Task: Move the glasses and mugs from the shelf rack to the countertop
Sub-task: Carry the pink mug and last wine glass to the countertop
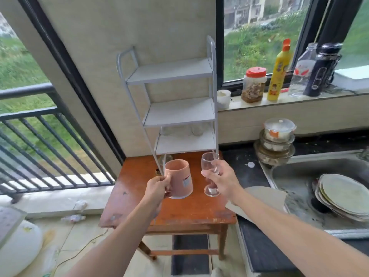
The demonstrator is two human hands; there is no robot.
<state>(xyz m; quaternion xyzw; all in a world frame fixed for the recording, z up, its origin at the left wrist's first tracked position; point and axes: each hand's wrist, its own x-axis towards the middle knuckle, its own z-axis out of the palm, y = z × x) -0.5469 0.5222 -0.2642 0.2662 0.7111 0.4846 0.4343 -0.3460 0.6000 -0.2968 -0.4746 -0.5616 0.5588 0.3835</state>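
A white tiered shelf rack (175,110) stands on a small orange wooden table (191,210). My left hand (157,188) grips the handle of a pink mug (179,178), held upright above the table in front of the rack. My right hand (219,178) holds a clear stemmed glass (209,172) by its stem beside the mug. Clear glasses (191,129) remain on the rack's third tier, blurred under the shelf above. Another glass item (167,158) shows under the lowest shelf. The dark countertop (237,166) lies to the right of the table.
A steel sink (299,180) holds stacked plates (343,196); stacked lidded bowls (277,140) stand at its far corner. The windowsill carries a jar (253,84), a yellow bottle (278,72), a clear bottle and a dark flask (323,70). A black railing (40,136) is at left.
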